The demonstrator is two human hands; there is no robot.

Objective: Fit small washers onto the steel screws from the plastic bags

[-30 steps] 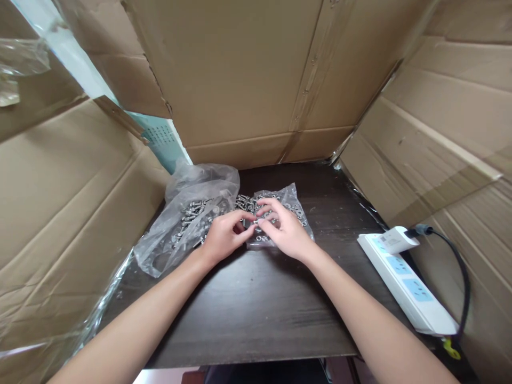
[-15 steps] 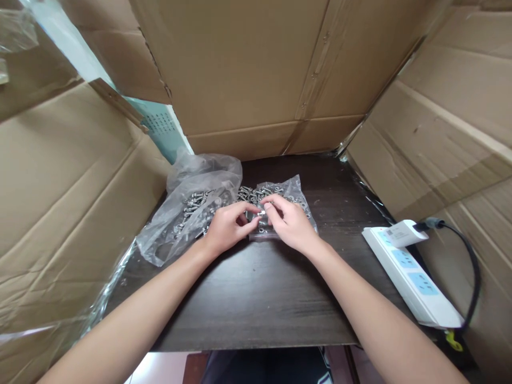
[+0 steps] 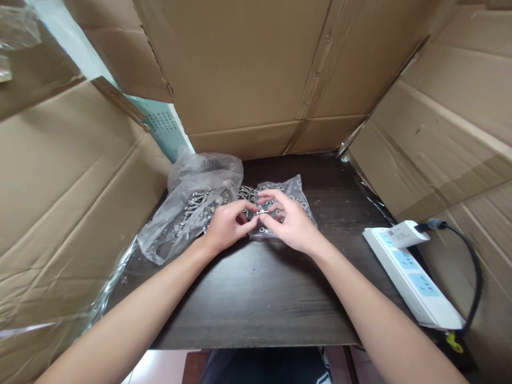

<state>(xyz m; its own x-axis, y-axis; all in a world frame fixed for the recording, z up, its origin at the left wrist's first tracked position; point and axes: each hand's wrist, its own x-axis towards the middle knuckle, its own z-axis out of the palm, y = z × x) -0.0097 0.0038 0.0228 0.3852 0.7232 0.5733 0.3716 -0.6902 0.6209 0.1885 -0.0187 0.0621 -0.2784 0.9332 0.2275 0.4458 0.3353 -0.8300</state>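
Observation:
Over the small parts, my left hand pinches the head end of a small metal bolt between thumb and fingertips. The bolt's shank points right, towards my right hand. That hand's thumb lies just below the shank, with the fingers spread above it; whether the thumb touches the bolt I cannot tell. Beneath the hands lies a flat clear plastic bag bearing loose washers and nuts, partly hidden by the right hand. A heap of bolts sits just behind the fingertips.
At the left, a larger crumpled clear bag holds many bolts. A white power strip with a plugged-in adapter and black cable stands on the right. Cardboard walls enclose the dark table on three sides.
My right thumb and fingers have parted from their closed grip around the bolt, so its shank shows. The left hand keeps its pinch in nearly the same place.

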